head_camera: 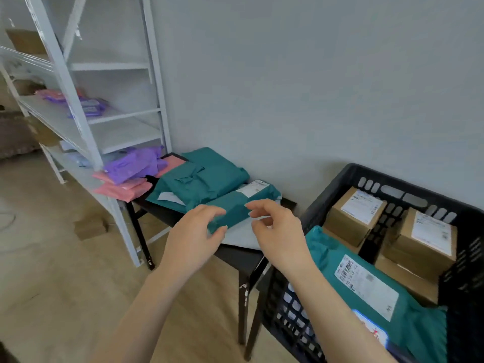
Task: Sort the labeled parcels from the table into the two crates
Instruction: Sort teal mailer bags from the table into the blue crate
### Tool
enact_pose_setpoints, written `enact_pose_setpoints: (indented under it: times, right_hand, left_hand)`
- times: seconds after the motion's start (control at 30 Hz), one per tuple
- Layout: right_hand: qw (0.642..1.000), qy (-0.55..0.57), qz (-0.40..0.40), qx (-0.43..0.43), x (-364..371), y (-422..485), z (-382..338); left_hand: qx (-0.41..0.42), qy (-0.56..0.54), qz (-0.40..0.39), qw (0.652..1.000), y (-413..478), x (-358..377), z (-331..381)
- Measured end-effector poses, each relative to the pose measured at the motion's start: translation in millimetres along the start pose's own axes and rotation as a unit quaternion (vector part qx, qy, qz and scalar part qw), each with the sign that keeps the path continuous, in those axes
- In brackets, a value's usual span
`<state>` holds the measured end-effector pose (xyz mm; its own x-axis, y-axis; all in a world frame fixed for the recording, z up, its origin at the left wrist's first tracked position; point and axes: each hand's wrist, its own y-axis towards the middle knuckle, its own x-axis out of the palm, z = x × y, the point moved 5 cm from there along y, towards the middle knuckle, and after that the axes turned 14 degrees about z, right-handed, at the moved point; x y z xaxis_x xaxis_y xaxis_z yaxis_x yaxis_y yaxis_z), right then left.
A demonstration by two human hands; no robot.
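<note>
A teal parcel (235, 203) with a white label lies on the small black table (241, 255), on top of a grey mailer (241, 235). My left hand (193, 231) pinches its near end, thumb below and fingers on top. My right hand (277, 231) hovers at the parcel's right edge with loosely curled fingers and holds nothing. More teal parcels (209, 176) are stacked behind it. Purple parcels (133, 163) and pink parcels (125, 188) lie at the table's far left. A black crate (392, 176) stands to the right.
The crate holds two labeled cardboard boxes (353, 213) (424, 237) and a teal labeled parcel (366, 284). A white metal shelf rack (86, 113) with purple and pink packs stands left of the table, against the grey wall. The floor is wooden. Only one crate is in view.
</note>
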<state>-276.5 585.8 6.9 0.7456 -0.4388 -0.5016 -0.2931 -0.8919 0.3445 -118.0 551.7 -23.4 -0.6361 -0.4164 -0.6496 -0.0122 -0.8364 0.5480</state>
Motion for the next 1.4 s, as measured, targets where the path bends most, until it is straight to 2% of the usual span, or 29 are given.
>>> enact_pose_setpoints:
  times: [0.1,0.37,0.7,1.03,1.4]
  right_hand:
    - [0.999,0.014,-0.035,0.004,33.0,2.3,-6.1]
    - [0.997,0.022,-0.061,0.032,117.4,21.3,3.6]
    - [0.995,0.027,-0.022,0.095,205.0,107.1,38.5]
    - [0.979,0.023,0.046,0.198,238.0,187.1,89.2]
    - [0.97,-0.011,0.051,0.237,269.4,219.6,113.7]
  left_hand:
    - [-0.021,0.0,0.008,1.0,1.1,-3.8,-27.0]
    - [-0.027,0.031,-0.009,0.999,14.5,-4.5,-85.1]
    - [0.01,0.063,-0.067,0.996,102.5,44.8,-159.5]
    - [0.038,0.054,-0.131,0.989,188.3,116.7,-204.0]
    - [0.04,0.035,-0.194,0.98,231.4,164.8,-258.0]
